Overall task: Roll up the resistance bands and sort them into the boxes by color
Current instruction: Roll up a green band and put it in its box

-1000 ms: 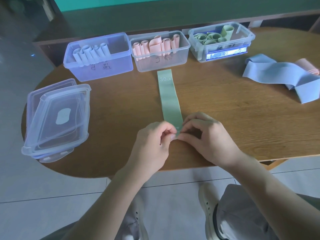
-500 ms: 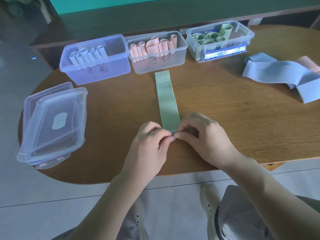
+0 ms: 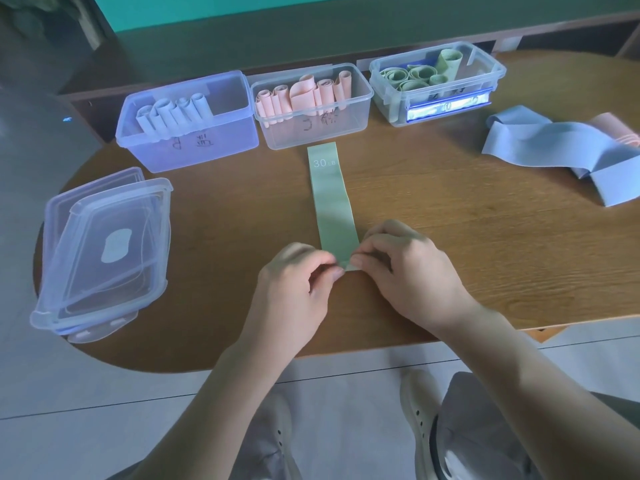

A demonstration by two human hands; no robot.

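Hiding green band's (image 3: 333,206) near end (blurred): left hand (image 3: 294,289), right hand (image 3: 408,271).

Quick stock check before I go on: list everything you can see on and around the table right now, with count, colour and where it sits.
green band: 1, pale green, flat at table centre, near end pinched by both hands
blue box: 1, bluish clear, back left, holds pale blue rolls
middle box: 1, clear, back centre, holds pink rolls
right box: 1, clear, back right, holds green rolls
lids: stacked, clear, left edge; count unclear
loose blue bands: blue, unrolled, far right; count unclear
pink band: pink, behind the blue ones, partly hidden
table: 1, brown wood
left hand: grips band end
right hand: grips band end
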